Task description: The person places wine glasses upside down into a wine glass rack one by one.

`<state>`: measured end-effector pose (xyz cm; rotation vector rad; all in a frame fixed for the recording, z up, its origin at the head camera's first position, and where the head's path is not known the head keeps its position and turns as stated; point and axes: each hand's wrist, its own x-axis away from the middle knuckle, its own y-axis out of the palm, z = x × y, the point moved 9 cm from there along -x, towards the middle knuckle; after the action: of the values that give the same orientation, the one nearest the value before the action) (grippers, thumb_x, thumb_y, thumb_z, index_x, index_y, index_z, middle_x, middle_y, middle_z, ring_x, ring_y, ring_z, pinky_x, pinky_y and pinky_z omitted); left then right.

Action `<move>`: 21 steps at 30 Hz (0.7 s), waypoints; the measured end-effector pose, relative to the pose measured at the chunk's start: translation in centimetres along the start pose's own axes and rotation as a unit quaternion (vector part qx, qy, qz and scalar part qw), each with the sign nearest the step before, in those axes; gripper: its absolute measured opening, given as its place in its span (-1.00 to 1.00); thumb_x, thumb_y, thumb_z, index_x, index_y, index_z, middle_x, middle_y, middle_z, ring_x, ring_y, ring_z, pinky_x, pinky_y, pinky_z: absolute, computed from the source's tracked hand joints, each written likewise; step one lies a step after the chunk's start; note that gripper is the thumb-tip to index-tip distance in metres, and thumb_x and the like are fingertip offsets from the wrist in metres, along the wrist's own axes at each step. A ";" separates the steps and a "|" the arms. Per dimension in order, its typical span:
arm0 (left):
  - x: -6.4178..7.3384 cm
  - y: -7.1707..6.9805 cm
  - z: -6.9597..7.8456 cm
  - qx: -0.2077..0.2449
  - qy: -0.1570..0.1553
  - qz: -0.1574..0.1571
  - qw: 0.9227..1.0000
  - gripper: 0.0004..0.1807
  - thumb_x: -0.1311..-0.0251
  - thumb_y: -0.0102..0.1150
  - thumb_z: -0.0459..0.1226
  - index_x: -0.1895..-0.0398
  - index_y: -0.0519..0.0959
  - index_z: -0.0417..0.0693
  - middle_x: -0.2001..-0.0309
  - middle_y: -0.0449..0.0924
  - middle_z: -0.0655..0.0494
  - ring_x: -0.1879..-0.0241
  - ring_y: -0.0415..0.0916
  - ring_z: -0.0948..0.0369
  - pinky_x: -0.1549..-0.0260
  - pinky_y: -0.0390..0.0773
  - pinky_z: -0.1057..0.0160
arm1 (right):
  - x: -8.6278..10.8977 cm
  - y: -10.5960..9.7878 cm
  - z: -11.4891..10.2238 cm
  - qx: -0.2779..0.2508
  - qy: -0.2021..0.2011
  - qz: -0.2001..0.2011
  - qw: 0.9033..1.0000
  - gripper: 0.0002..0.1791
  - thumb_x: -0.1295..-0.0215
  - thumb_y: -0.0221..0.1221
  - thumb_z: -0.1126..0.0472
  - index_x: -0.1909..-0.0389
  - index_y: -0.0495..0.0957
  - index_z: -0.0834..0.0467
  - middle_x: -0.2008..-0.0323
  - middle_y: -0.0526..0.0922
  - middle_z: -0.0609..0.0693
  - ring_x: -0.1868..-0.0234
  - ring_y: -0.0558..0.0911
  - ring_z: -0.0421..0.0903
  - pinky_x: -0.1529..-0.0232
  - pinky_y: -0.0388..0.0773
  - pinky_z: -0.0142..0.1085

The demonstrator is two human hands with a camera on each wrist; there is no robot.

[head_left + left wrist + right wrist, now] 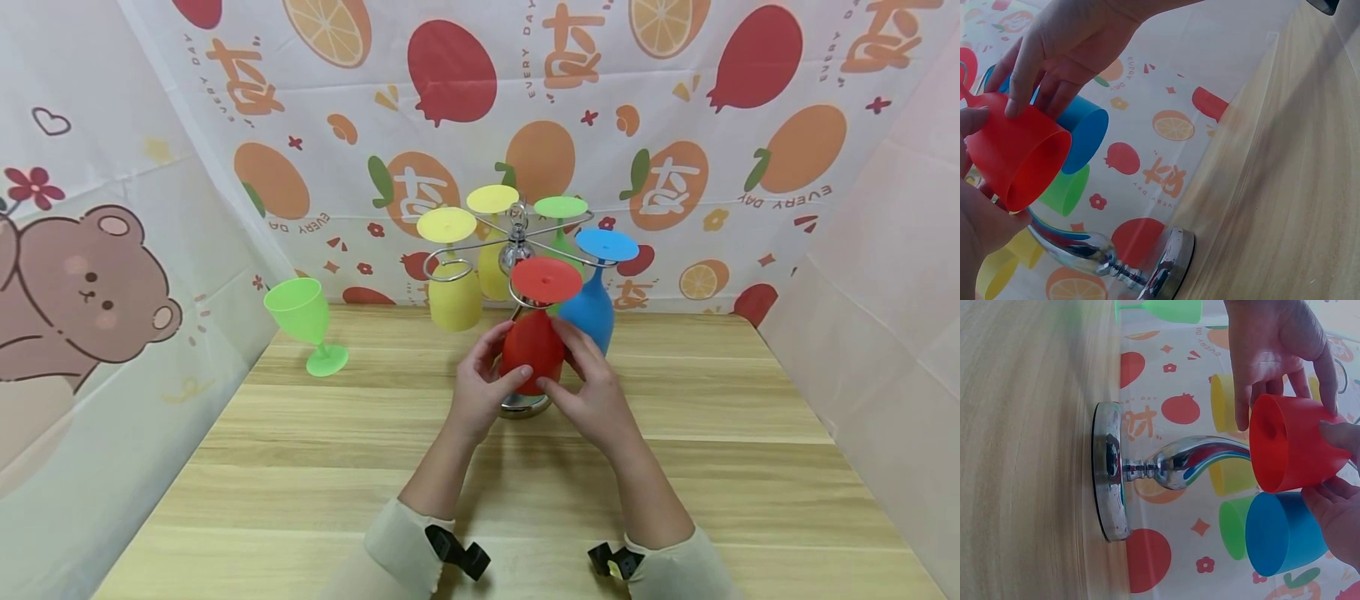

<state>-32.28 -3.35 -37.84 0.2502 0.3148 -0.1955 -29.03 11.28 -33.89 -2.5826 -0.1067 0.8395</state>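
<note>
Both hands hold a red plastic goblet that hangs upside down by its foot from a chrome rack. The left hand curls round one side of the bowl, its thumb on the front. On the opposite side the right hand does the same, thumb near the rim. In the left wrist view the red goblet's open mouth faces the tabletop. A blue goblet hangs right beside the right hand's fingers. Two yellow goblets and a green goblet, partly hidden, hang inverted too.
A light green goblet stands upright on the wooden table, toward its left edge. The rack's round chrome base rests on the table below the hands. Printed cloths rise behind and at both sides.
</note>
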 end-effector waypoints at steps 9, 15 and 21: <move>0.1 0.1 0.1 0.002 0.002 -0.004 1.000 -0.35 -0.18 0.29 -0.38 -0.36 0.35 -0.02 -0.27 0.42 0.07 -0.27 0.34 0.04 -0.18 0.51 0.19 | 0.1 -0.1 -0.1 -0.004 0.000 -0.001 1.000 -0.06 -0.10 0.40 0.33 -0.48 0.19 -0.15 -0.40 0.30 -0.11 -0.42 0.29 -0.07 -0.16 0.52 -0.04; 0.2 -0.1 0.5 -0.008 0.012 0.000 1.000 -0.37 -0.18 0.28 -0.40 -0.35 0.38 -0.01 -0.28 0.43 0.06 -0.28 0.35 0.06 -0.25 0.46 0.13 | 0.0 -0.2 -0.3 -0.006 -0.006 0.000 1.000 -0.07 -0.09 0.41 0.33 -0.47 0.21 -0.10 -0.40 0.30 -0.09 -0.41 0.30 -0.07 -0.15 0.54 -0.06; 0.2 -0.6 0.9 -0.017 0.019 0.003 1.000 -0.35 -0.18 0.28 -0.39 -0.37 0.35 -0.13 -0.31 0.41 0.04 -0.34 0.30 0.08 -0.36 0.31 0.04 | 0.0 -0.2 -0.9 -0.001 -0.001 0.003 1.000 -0.07 -0.07 0.41 0.37 -0.47 0.22 0.00 -0.38 0.31 -0.03 -0.40 0.31 -0.04 -0.15 0.54 -0.03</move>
<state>-31.95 -4.22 -37.21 0.2206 0.3549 -0.1797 -28.54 11.17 -33.13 -2.5849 -0.1003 0.8450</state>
